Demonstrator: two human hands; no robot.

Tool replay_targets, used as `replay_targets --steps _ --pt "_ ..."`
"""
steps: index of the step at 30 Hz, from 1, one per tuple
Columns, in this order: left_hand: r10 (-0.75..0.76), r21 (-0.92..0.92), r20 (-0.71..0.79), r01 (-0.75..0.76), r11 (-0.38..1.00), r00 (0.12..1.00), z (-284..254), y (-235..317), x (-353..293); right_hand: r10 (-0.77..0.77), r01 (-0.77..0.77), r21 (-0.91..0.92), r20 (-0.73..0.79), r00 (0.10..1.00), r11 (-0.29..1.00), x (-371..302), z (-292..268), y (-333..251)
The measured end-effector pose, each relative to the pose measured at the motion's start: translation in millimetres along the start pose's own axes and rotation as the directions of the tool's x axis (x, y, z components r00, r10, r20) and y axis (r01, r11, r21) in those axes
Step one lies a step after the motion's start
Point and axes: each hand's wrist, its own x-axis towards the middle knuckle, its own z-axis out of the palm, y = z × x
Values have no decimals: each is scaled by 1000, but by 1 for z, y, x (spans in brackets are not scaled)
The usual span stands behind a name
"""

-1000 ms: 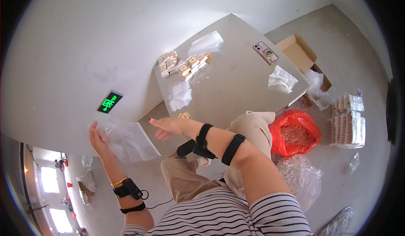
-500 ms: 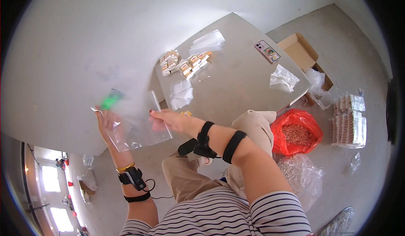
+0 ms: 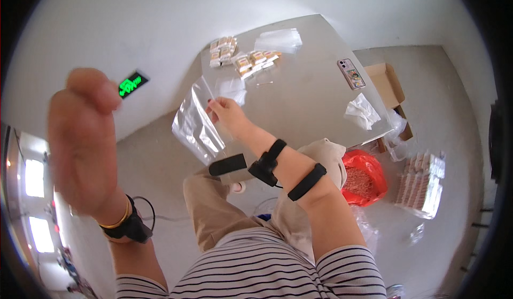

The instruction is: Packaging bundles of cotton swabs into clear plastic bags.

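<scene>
Raised close to the camera at the left, my left hand (image 3: pixel 85 133) is blurred, with its fingers curled over. A small black device (image 3: pixel 133 84) with a green-lit display sticks out beyond its fingertips, and the grip on it is partly hidden. Lower, beside the table's left edge, my right hand (image 3: pixel 227 113) pinches the upper edge of a clear plastic bag (image 3: pixel 195 122), which hangs down and looks flat. Past that hand, a stack of clear bags (image 3: pixel 231 89) lies on the table.
On the grey table (image 3: pixel 299 101) are small white-and-orange packets (image 3: pixel 254 62), clear sleeves (image 3: pixel 279 40), a phone (image 3: pixel 350 73) and crumpled tissue (image 3: pixel 363 110). An open cardboard box (image 3: pixel 386 82), a red bag (image 3: pixel 366 178) of pinkish bits and stacked packs (image 3: pixel 421 184) stand at the right.
My left hand has let go of the bag and risen toward the camera, with the green-lit device moving up too. My right hand keeps the bag, now hanging lower. The view has shifted.
</scene>
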Motion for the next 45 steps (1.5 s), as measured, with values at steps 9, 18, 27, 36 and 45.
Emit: replay_targets --steps 9,18,27,36,45 --pt "-71 -312 -14 63 948 997 59 70 -49 6 -4 -61 34 999 998 -14 5 -9" --pt "-98 -465 -5 84 881 995 42 61 -59 51 -37 -158 85 995 987 -13 5 -8" --pt "-90 -607 44 98 788 995 -22 59 -102 48 -33 -140 100 994 990 -5 5 1" --pt "-185 -639 17 153 754 983 10 65 -64 96 -79 -179 92 991 981 -10 4 1" --pt "-4 -609 109 69 790 994 -5 54 -80 99 -71 -241 107 989 968 -8 4 -5"
